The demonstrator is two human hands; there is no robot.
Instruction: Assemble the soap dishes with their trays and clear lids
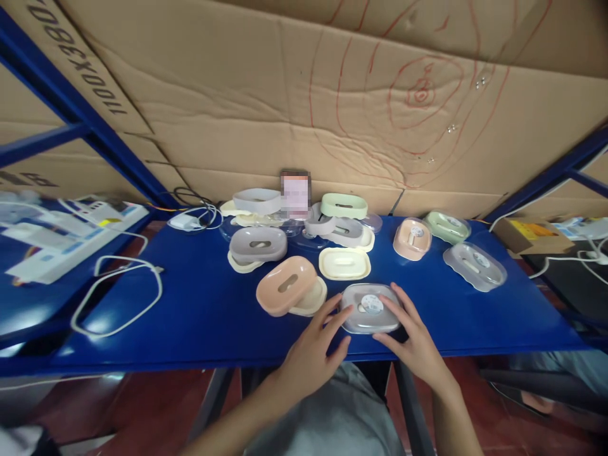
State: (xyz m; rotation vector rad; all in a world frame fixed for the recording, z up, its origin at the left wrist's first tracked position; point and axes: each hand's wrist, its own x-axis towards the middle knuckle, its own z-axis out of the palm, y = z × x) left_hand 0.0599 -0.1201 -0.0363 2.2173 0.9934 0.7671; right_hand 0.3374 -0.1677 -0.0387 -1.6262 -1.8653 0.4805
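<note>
A grey oval plastic box with a clear lid (356,320) and a round label on top lies near the table's front edge. My left hand (316,345) grips its left side, fingertips on the lid's rim and thumb in front. Curved round the right side is my right hand (411,335), with fingers on the lid and thumb at the front edge. Just left, an orange oval tray (270,294) rests partly over a cream piece (313,301). Behind the box lies a flat cream oval tray (344,263).
Lidded boxes in orange (412,239), green (447,228) and grey (475,266) stand to the right. Grey tray (259,246), green tray (344,206) and clear lids cluster behind. A white cable (159,297) loops at left; a cardboard wall (228,95) closes the back.
</note>
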